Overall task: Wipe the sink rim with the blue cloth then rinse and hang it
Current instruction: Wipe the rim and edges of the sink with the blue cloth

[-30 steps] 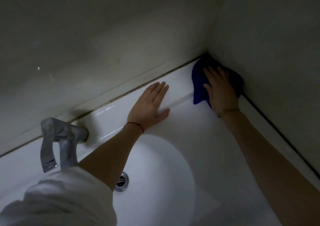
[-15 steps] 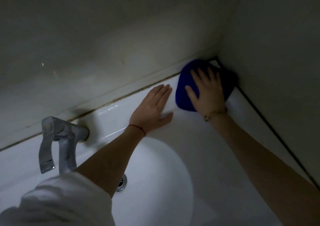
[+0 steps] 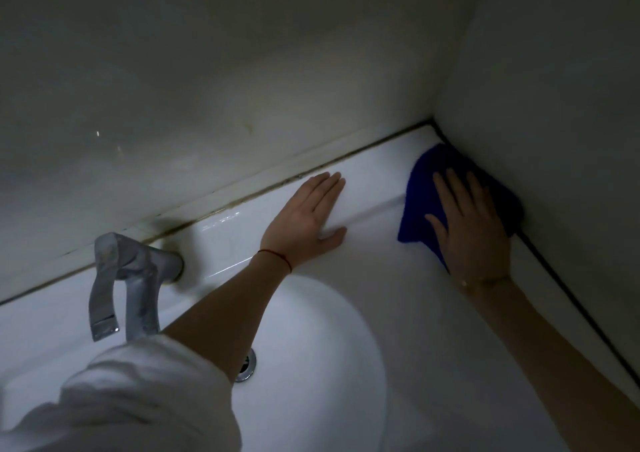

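Risk first: the right hand (image 3: 472,230) lies flat, fingers straight and spread, on the bunched deep-blue cloth (image 3: 420,192), pressing rather than gripping it, so a stroke along the glossy white ceramic sink rim (image 3: 374,171) could let the cloth slide out from under the palm or fold over and wipe with only part of its face. The cloth sits at the far right corner of the rim, against the pale side wall (image 3: 554,105), and the dark sealant seam (image 3: 540,264) running beside it may be skipped if the hand stays flat. The left hand (image 3: 308,223) rests open, fingers straight and together, on the back ledge of the rim, well apart from the cloth and holding nothing; on a smooth, possibly wet surface this bracing palm could slip. The cloth appears soft, crumpled and thick, its edges irregular, most of it hidden beneath the hand. The chrome lever tap (image 3: 128,278) and the chrome drain (image 3: 247,365) in the bowl stand to the left, unused; rinsing and hanging appear not yet begun
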